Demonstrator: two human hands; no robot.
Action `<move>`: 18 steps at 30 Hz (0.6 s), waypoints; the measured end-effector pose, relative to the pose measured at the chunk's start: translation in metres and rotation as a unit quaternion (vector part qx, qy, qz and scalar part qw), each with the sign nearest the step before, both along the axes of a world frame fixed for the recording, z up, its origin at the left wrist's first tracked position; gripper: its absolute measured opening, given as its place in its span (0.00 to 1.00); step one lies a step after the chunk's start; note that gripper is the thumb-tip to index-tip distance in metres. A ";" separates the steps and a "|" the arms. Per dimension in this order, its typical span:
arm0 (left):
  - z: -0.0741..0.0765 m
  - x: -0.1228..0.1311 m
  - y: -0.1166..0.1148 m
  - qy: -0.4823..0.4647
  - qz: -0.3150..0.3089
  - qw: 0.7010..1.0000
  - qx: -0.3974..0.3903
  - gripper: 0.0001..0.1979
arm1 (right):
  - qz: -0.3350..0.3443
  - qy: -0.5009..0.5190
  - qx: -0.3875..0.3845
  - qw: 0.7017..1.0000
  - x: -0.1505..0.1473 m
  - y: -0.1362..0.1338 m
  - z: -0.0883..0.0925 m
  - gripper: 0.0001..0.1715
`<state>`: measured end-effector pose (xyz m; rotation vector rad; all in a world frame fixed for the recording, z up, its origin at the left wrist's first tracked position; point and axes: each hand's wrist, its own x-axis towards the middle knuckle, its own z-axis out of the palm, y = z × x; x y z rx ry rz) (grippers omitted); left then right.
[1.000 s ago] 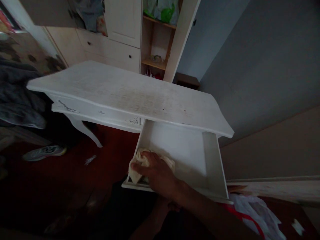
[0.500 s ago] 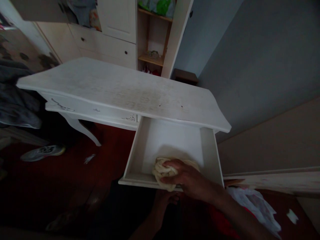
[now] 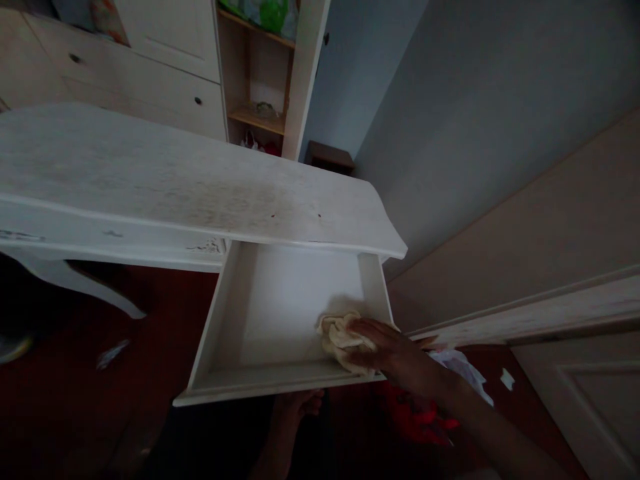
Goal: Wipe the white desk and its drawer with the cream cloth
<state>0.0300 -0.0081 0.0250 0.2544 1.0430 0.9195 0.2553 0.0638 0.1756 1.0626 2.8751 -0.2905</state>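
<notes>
White worktop with its drawer pulled out, a hand on a cloth inside.

The long white worktop (image 3: 150,180) fills the left and middle of the view, its surface scuffed and speckled, with a pale cupboard (image 3: 170,40) and open shelves behind it. Under its right end the white drawer (image 3: 260,385) stands wide open, its floor mostly bare. The right hand (image 3: 387,350) reaches in over the drawer's right wall, fingers closed down over a crumpled cream cloth (image 3: 337,335) that lies in the front right corner, touching the drawer floor. The left hand (image 3: 299,405) sits in shadow just under the drawer front; whether its fingers are curled or apart cannot be told.
</notes>
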 end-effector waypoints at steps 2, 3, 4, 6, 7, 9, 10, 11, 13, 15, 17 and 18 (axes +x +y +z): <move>-0.001 0.000 0.001 0.007 -0.003 1.000 0.000 0.18 | 0.013 0.002 0.031 0.999 0.005 0.010 -0.005 0.18; -0.001 -0.001 0.002 0.010 -0.007 1.000 0.000 0.18 | 0.006 0.008 0.045 0.999 0.007 0.017 -0.007 0.17; -0.002 -0.001 0.002 0.011 -0.012 1.000 0.001 0.18 | -0.004 0.018 0.059 0.998 0.007 0.024 -0.010 0.19; -0.003 -0.002 0.003 0.012 -0.023 1.000 0.003 0.18 | -0.026 0.035 0.083 0.996 0.008 0.042 -0.015 0.24; -0.003 -0.002 0.004 0.012 -0.027 1.000 0.003 0.18 | -0.033 0.038 0.092 0.994 0.008 0.053 -0.016 0.26; -0.004 -0.003 0.005 0.014 -0.032 0.999 0.002 0.17 | -0.034 0.029 0.101 0.994 0.007 0.074 -0.017 0.26; -0.004 -0.003 0.005 0.013 -0.032 0.999 0.001 0.17 | -0.034 0.020 0.103 0.994 0.007 0.085 -0.016 0.26; -0.004 -0.003 0.005 0.013 -0.031 0.999 0.000 0.17 | -0.034 0.010 0.105 0.994 0.007 0.096 -0.016 0.26; -0.005 -0.002 0.005 0.010 -0.029 1.000 -0.004 0.17 | -0.032 -0.003 0.115 0.993 0.006 0.115 -0.015 0.27; -0.007 -0.002 0.005 0.008 -0.026 1.000 -0.007 0.17 | -0.029 -0.013 0.124 0.992 0.004 0.131 -0.015 0.27; -0.008 -0.001 0.005 0.006 -0.022 1.000 -0.008 0.17 | -0.028 -0.029 0.126 0.991 0.001 0.144 -0.014 0.26; -0.009 0.000 0.005 0.006 -0.021 1.000 -0.009 0.18 | -0.027 -0.039 0.124 0.991 -0.001 0.150 -0.013 0.25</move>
